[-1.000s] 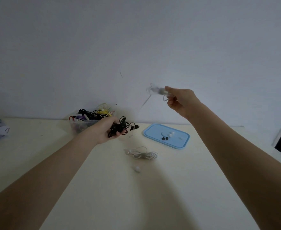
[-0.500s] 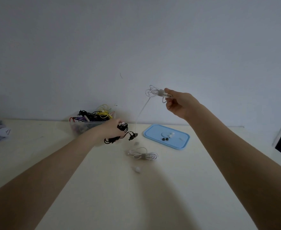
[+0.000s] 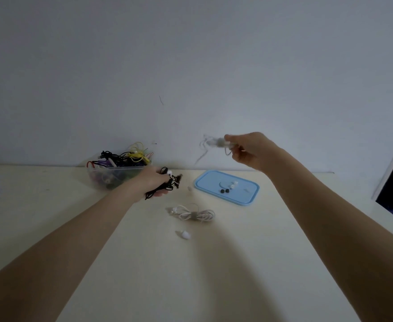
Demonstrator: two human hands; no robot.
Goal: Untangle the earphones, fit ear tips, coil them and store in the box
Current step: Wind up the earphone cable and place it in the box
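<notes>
Item: two earphone sets in hand over a cream table (image 3: pixel 249 263). Left hand (image 3: pixel 154 183), low and just in front of the clear box (image 3: pixel 121 176), fingers curled round a black earphone tangle (image 3: pixel 167 184) with a white piece showing among the strands. Right hand (image 3: pixel 246 148), raised near the wall, pinches a white earphone bundle (image 3: pixel 214 142) at its grey wrap; a loose white strand trails down from it, blurred. Whether that strand joins the black tangle cannot be told. Risks, as judged: if the two sets are snagged together, drawing the hands apart would tighten the knot or tug a bud loose; the light pinch could let the white bundle slip and drop. Surroundings: the box holds mixed cables, black, yellow, red and purple, heaped above its rim, so the heap may catch anything passed across it. Blue lid (image 3: pixel 249 197) lies flat to the right, carrying two black ear tips (image 3: pixel 224 191) and small white pieces. A coiled white earphone set (image 3: pixel 193 213), banded in grey, lies between the arms, a single white ear tip (image 3: pixel 185 234) just nearer. A pale object sits at the far left edge, unidentifiable.
</notes>
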